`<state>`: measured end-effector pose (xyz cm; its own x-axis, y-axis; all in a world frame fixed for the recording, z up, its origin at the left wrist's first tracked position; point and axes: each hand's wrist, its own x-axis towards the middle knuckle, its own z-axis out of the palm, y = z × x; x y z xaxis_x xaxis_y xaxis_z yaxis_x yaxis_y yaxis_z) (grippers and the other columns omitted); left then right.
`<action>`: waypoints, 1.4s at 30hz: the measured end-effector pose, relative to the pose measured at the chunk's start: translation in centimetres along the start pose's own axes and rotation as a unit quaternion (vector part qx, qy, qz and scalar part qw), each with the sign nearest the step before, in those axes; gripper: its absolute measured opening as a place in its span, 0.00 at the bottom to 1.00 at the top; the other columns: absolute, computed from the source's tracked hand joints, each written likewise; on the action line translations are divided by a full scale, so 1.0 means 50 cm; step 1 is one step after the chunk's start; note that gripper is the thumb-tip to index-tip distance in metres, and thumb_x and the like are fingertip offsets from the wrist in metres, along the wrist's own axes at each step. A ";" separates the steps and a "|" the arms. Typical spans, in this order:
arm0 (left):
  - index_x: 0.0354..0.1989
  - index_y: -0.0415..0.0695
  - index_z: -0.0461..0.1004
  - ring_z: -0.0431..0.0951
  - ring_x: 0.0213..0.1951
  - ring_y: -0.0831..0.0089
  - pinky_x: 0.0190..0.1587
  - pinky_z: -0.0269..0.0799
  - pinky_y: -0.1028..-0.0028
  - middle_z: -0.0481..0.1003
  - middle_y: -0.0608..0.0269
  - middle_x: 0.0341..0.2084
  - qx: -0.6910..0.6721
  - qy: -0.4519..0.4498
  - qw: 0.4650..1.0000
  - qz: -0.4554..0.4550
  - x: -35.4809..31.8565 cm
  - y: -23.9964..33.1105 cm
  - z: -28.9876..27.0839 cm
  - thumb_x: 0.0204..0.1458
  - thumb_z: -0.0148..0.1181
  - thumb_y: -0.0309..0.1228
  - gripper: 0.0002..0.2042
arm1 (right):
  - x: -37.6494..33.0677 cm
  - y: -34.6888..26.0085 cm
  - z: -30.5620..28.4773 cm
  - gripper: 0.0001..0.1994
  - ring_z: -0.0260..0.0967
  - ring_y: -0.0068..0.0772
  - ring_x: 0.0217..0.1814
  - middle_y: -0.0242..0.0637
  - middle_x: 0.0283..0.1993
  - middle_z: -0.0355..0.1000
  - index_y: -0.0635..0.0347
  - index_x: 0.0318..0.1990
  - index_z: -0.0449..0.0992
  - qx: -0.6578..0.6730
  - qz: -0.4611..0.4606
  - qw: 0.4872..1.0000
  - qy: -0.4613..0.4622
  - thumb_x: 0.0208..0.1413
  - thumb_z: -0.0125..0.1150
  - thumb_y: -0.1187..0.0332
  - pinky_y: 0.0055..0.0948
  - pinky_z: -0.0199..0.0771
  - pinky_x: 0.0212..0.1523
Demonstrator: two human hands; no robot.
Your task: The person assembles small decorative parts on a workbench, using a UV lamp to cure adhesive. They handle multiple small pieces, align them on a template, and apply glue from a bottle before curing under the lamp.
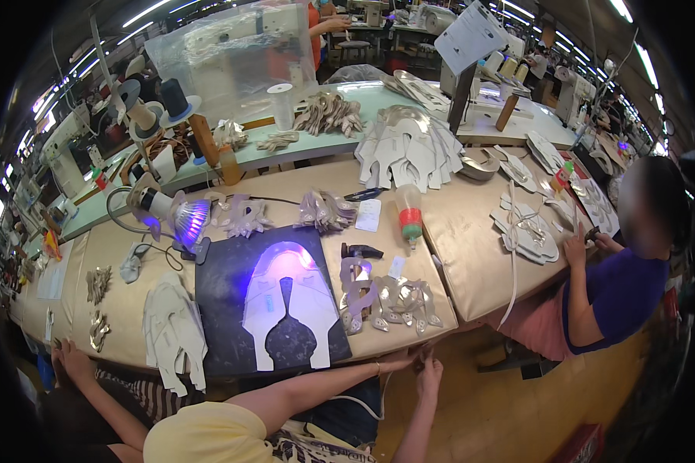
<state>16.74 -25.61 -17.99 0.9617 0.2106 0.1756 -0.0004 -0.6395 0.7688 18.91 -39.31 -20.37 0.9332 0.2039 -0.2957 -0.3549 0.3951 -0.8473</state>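
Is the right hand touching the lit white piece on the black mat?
Apart: the head view shows the right hand over the floor, well clear of the white piece on the mat.

Counts, desk [108, 251] and around. Lit lamp [191, 220]: 1. Dark mat [222, 312]: 1. White arched panel [287, 262] on mat: 1. Hammer [361, 251]: 1. Red-and-green bottles [410, 218] in view: 3. Paper slips [368, 214] right of mat: 2. Small metallic bundles [98, 284], far left: 2. Own hands [431, 376]: 2. Curved metallic pieces [398, 302] below hammer: several, overlapping, exact number not readable.
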 end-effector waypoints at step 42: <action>0.44 0.41 0.76 0.77 0.41 0.48 0.47 0.70 0.55 0.77 0.45 0.37 0.019 0.018 0.999 0.025 0.039 0.027 -0.018 0.55 0.54 0.36 0.14 | 0.043 -0.132 0.059 0.06 0.70 0.58 0.36 0.50 0.34 0.71 0.64 0.38 0.71 -0.609 -0.311 0.728 -0.035 0.52 0.56 0.78 0.51 0.70 0.36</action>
<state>18.37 -25.38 -16.07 0.9504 0.2026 0.2360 -0.0382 -0.6771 0.7349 23.11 -38.84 -14.11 0.8718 0.3877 0.2996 0.4889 -0.6492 -0.5827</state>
